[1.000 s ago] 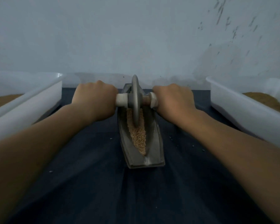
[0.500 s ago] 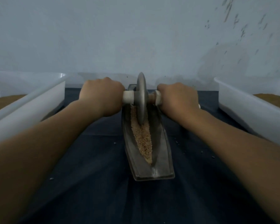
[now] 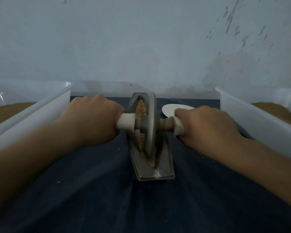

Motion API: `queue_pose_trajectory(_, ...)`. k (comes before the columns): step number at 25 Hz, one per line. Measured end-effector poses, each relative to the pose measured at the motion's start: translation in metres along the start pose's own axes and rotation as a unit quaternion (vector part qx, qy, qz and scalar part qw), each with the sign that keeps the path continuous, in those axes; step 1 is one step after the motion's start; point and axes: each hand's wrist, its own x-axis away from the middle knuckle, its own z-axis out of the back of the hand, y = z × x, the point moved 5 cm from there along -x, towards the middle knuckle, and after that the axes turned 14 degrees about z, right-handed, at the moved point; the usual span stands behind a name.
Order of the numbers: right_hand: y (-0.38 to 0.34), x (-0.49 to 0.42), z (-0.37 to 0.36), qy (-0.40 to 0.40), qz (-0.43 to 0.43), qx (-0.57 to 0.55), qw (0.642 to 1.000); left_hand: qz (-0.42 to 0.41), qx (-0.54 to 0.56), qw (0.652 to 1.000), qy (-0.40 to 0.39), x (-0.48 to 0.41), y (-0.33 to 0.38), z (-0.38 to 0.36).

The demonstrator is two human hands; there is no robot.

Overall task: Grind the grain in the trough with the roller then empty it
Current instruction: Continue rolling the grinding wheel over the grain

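left tub (image 3: 23, 121): white smooth plastic, sitting at the far left and holding a bed of tan, fine-looking meal. left hand (image 3: 91, 118): wrapping fully round the roller's left grip, a glossy white sleeve over a wooden axle. roller (image 3: 149, 132): thin grey disc, dull like metal or stone, standing on edge in the groove; a second ago it was riding at the far end, and it is now rolling back toward the near half, uncovering grain behind it. trough (image 3: 158, 174): long grey boat-shaped channel lying lengthwise at the centre of the dark cloth (image 3: 141, 207), near end facing the person. grain (image 3: 140, 106): coarse, sandy, lying along the groove on both sides of the disc, so the grinding is judged to be going on and the emptying not yet starting. white flat round piece (image 3: 170, 109): now showing beyond the right knuckles; its kind is unclear. right hand (image 3: 207, 125): clamping the right grip, well apart from its partner. right tub (image 3: 259, 132): matching white plastic, holding tan meal.
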Motion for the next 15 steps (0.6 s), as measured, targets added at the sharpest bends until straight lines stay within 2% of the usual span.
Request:
queue_pose_trajectory(2, 0.004, 0.004, 0.002, 0.016, -0.003, -0.021, 1.0, -0.001, -0.027, 0.999, 0.044, 0.002, 0.001, 0.004)
queue_pose_trajectory(4, 0.007, -0.01, -0.022, -0.032, -0.019, -0.002, 0.999, 0.032, -0.035, 0.998, 0.039, -0.013, 0.004, -0.009)
queue_pose_trajectory(7, 0.014, -0.056, -0.063, -0.081, -0.049, -0.012, 0.995, 0.111, -0.008, 0.994, -0.02, -0.044, 0.004, -0.038)
queue_pose_trajectory(9, 0.02, -0.08, -0.076, -0.102, -0.06, -0.024, 0.993, 0.132, 0.008, 0.99, -0.056, -0.06, 0.004, -0.045)
queue_pose_trajectory(12, 0.018, -0.076, -0.07, -0.102, -0.053, -0.042, 0.992, 0.128, -0.001, 0.99, -0.053, -0.053, 0.007, -0.034)
queue_pose_trajectory(15, 0.009, -0.04, -0.047, -0.079, -0.042, -0.022, 0.996, 0.1, -0.013, 0.995, -0.016, -0.019, 0.008, -0.015)
